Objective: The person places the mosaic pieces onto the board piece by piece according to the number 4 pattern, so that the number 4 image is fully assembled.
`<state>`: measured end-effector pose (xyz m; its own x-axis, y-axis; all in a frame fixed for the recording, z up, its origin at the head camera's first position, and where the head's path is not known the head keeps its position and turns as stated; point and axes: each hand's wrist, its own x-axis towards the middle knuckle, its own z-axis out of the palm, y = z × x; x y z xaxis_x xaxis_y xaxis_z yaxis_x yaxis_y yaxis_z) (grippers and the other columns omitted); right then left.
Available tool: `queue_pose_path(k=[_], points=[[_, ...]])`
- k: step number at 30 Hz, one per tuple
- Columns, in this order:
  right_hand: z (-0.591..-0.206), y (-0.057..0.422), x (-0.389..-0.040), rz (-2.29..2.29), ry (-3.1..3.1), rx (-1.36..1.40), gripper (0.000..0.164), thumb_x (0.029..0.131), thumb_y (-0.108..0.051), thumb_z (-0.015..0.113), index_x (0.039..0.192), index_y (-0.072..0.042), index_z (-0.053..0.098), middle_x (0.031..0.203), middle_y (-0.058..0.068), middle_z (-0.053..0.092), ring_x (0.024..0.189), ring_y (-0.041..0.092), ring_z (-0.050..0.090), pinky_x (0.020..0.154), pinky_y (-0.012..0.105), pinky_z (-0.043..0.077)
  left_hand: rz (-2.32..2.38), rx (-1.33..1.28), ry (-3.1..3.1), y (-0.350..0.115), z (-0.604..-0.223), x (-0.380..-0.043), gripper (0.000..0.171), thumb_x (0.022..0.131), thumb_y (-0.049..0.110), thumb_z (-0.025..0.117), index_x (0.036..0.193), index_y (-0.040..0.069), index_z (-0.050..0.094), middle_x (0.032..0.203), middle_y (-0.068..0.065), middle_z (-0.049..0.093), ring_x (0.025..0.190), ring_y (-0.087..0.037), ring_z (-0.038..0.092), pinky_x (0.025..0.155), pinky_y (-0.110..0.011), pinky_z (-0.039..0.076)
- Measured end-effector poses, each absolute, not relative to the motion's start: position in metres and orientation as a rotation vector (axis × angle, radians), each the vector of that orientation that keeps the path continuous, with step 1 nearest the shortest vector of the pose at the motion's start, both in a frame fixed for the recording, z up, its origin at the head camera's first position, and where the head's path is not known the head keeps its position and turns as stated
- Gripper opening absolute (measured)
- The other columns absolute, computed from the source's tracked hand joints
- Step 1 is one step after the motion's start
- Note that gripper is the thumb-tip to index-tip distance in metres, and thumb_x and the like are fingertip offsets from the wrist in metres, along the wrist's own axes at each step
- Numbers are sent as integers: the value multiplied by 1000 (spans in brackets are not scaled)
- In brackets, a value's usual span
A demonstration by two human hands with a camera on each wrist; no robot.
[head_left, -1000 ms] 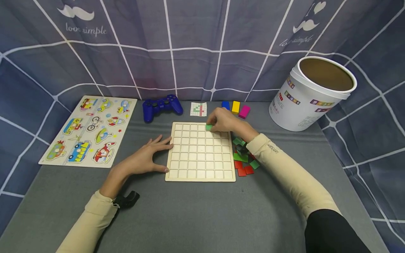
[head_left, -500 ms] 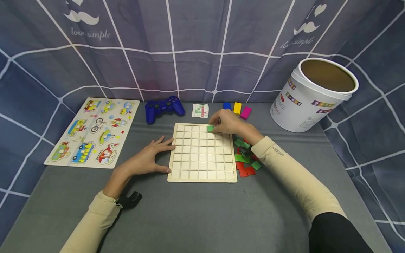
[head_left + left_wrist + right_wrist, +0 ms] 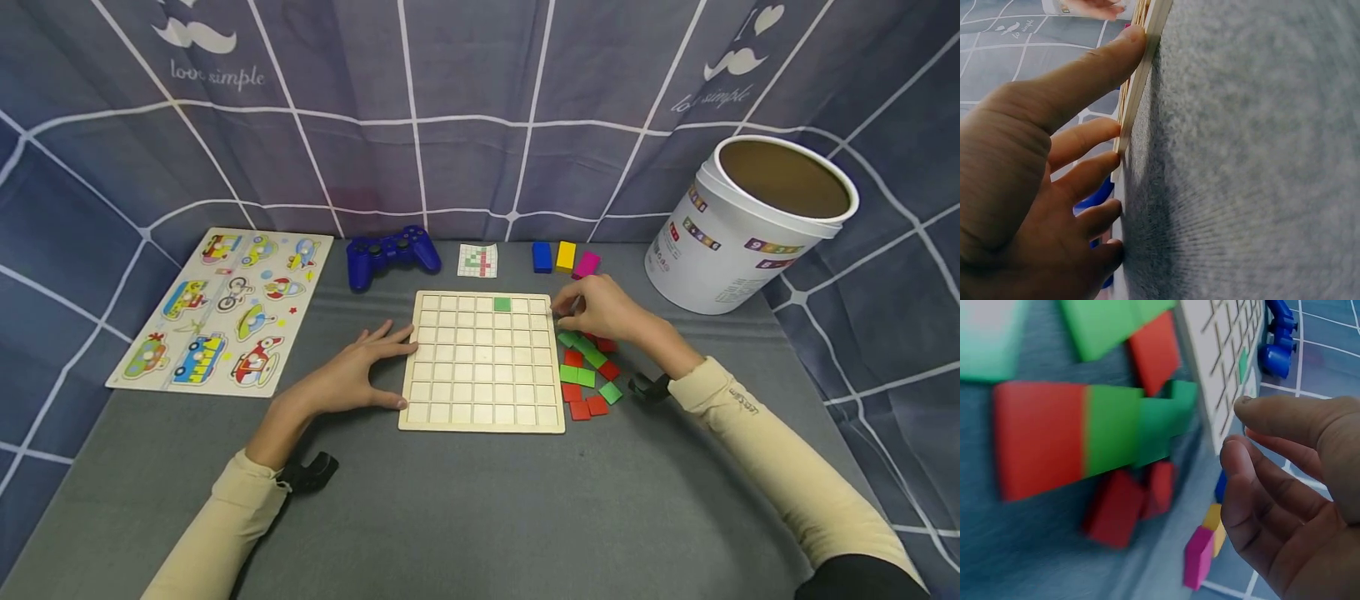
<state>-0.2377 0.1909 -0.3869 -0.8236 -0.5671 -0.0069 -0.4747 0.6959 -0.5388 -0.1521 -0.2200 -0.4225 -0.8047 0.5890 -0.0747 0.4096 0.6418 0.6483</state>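
A wooden grid board (image 3: 480,362) lies flat on the grey table, with one green tile (image 3: 502,305) in a cell of its far row. My left hand (image 3: 348,375) touches the board's left edge with spread fingers; in the left wrist view its thumb (image 3: 1094,72) rests against the rim. Beyond the board's top right corner hovers my right hand (image 3: 611,312), thumb and fingertips apart with nothing between them in the right wrist view. Just below it lie several loose green tiles (image 3: 569,373) and red tiles (image 3: 580,410), some partly hidden by the hand.
Behind the board are a small pattern card (image 3: 477,261), a blue game controller (image 3: 393,256), and blue (image 3: 542,257), yellow (image 3: 566,256) and magenta (image 3: 587,265) blocks. A picture puzzle board (image 3: 225,312) lies left; a white bucket (image 3: 708,250) stands back right.
My right hand has let go of the green tile in the far row and moved right, to above the loose tiles. My left hand stays at the board's left edge.
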Motion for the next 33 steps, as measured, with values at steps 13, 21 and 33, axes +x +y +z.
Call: queue_pose_path(k=[13,21,33], points=[[-401,197,-220,-640,2778,-837,23,77,-14,85,98,-7,78,82,0,70,73,15,61,67,34,52,924,797,2586,-221,-422,-151,89,72,35,91,148,10,51,164,-3,24,151,-37,8,118,-62,2],[-403,194,-223,-660,2781,-839,27,73,1,77,98,-8,77,88,3,71,67,13,59,60,32,50,920,799,2585,-219,-422,-152,87,73,34,91,147,10,52,164,-2,25,151,-36,9,118,-61,3],[-404,197,-226,-655,2803,-805,25,71,-6,79,96,-9,77,87,3,69,73,16,59,67,37,50,930,797,2581,-220,-422,-152,88,73,34,91,147,10,51,164,-1,25,151,-35,8,118,-61,2]])
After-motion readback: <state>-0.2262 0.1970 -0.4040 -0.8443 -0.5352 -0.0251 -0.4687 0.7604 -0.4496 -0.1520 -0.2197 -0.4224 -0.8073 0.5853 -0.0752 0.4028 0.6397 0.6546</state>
